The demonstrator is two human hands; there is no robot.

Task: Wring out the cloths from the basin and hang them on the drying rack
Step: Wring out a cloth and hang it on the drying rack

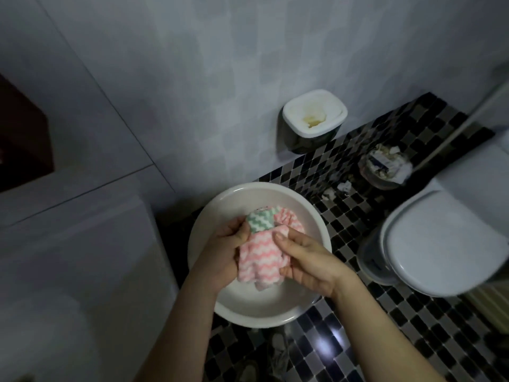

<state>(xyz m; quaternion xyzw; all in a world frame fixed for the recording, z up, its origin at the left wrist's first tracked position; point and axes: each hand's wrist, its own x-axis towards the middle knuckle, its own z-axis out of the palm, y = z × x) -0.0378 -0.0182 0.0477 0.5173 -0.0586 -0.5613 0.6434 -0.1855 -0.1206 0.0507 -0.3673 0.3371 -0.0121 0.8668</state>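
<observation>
Hands both clamped on one bunched-up pink zigzag cloth (pixel 260 257), held just above the white basin (pixel 316 216) on the checkered floor (pixel 385 312). Left hand (pixel 225 252) wrapped round the near-left side, right hand (pixel 305 260) pinching the other side, thumb (pixel 281 241) pressed flat on top. Green zigzag cloth (pixel 260 220) riding along at the far end, half tucked against the left fingers, maybe caught up in the same grip, hard to say in this dim light.

Stuff that could go sideways:
- Twisting both cloths as one lump. Middle stays soggy, drips all over later.
- Drifting off-centre while wringing. Water lands on the tiles, and glossy tiles plus bare wet patches means slipping.
- Green one sliding out mid-twist and flopping onto the floor near the bits of litter (pixel 344 186) by the bin (pixel 385 169). Rewash needed.
- Kicking the basin when standing up, tight spot between toilet (pixel 440 244) and the white unit (pixel 82 271).

No drying rack anywhere in view, so a dripping carry probably coming too.
</observation>
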